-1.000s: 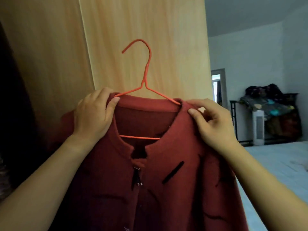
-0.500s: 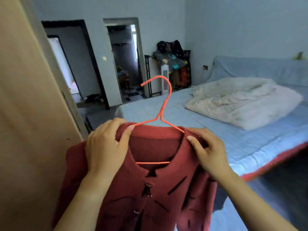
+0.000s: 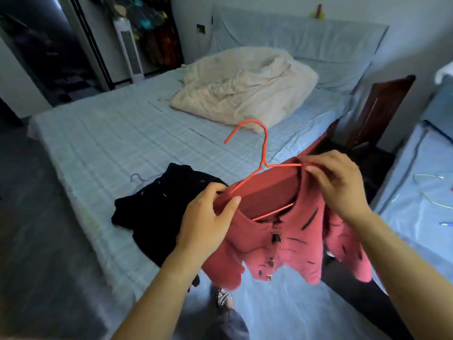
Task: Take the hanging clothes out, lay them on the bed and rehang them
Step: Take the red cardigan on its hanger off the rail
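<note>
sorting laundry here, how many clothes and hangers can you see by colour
red top: 1
black top: 1
orange hanger: 1
pale hanger, by the black top: 1
pale hanger, on the surface at right: 1
Total: 5. Left hand and right hand hold the red top by its shoulders.

Dim, soft, perhaps motion-blurred edges.
</note>
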`<state>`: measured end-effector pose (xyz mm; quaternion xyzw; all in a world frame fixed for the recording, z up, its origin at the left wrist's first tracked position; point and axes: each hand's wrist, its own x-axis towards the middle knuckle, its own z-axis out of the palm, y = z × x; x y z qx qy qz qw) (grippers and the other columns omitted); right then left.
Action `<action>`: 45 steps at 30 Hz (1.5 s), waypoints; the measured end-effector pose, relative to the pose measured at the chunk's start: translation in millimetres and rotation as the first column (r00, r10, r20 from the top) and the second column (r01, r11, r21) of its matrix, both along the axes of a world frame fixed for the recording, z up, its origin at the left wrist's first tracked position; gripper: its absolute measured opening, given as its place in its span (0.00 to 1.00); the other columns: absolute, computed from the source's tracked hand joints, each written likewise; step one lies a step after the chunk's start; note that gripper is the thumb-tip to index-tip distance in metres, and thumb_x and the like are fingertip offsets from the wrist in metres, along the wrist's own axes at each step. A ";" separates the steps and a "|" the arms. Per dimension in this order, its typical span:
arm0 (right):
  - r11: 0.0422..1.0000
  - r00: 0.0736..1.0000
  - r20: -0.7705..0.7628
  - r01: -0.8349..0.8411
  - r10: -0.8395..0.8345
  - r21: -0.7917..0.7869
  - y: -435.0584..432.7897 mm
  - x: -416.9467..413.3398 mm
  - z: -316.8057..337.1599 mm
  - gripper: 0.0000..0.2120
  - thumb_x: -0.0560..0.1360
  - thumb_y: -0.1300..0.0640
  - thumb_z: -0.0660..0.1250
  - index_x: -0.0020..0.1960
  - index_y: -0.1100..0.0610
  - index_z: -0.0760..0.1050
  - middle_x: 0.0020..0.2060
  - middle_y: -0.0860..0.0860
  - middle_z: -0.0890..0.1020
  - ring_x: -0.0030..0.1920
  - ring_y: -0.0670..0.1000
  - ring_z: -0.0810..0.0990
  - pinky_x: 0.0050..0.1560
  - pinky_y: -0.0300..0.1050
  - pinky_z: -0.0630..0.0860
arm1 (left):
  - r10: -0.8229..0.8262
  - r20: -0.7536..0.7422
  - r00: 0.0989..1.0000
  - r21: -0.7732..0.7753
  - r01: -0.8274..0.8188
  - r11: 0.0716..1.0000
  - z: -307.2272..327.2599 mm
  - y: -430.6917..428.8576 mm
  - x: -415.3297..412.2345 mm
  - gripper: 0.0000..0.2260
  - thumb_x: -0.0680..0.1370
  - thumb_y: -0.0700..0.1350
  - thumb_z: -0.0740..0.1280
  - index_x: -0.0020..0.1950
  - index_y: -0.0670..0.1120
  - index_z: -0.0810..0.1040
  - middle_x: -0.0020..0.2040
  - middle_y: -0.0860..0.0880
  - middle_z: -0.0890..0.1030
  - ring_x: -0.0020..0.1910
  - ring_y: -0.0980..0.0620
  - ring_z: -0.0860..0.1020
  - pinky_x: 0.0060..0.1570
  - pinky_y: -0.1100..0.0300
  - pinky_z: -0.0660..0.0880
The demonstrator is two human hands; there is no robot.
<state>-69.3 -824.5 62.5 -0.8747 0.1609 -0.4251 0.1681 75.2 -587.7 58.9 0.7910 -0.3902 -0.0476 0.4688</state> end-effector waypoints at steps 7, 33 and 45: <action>0.988 0.991 -0.015 0.131 -0.133 -0.080 -143.3 49.3 -7.1 0.10 0.76 0.55 0.64 0.52 0.58 0.81 0.43 0.54 0.82 0.44 0.51 0.77 0.50 0.44 0.71 | -0.182 -0.084 0.980 -0.044 0.179 0.983 -24.1 -158.3 75.5 0.07 0.76 0.45 0.68 0.53 0.48 0.75 0.47 0.51 0.81 0.48 0.53 0.78 0.49 0.62 0.72; 0.918 0.860 -0.321 -0.371 0.396 0.137 -460.5 565.4 -81.5 0.12 0.75 0.50 0.63 0.54 0.51 0.81 0.40 0.47 0.77 0.44 0.48 0.75 0.46 0.39 0.68 | 0.558 -0.264 0.787 0.156 -0.536 0.830 -92.7 -426.5 453.6 0.05 0.76 0.49 0.67 0.51 0.50 0.76 0.41 0.55 0.78 0.41 0.54 0.76 0.42 0.61 0.69; 0.840 0.445 -0.761 -0.488 0.473 0.237 -450.5 658.4 -202.8 0.32 0.73 0.37 0.51 0.62 0.59 0.76 0.56 0.60 0.79 0.56 0.61 0.78 0.56 0.54 0.75 | 0.703 -0.051 0.709 0.830 -0.362 0.425 -177.9 -438.4 460.5 0.26 0.79 0.62 0.54 0.75 0.54 0.57 0.74 0.50 0.61 0.73 0.49 0.57 0.68 0.35 0.53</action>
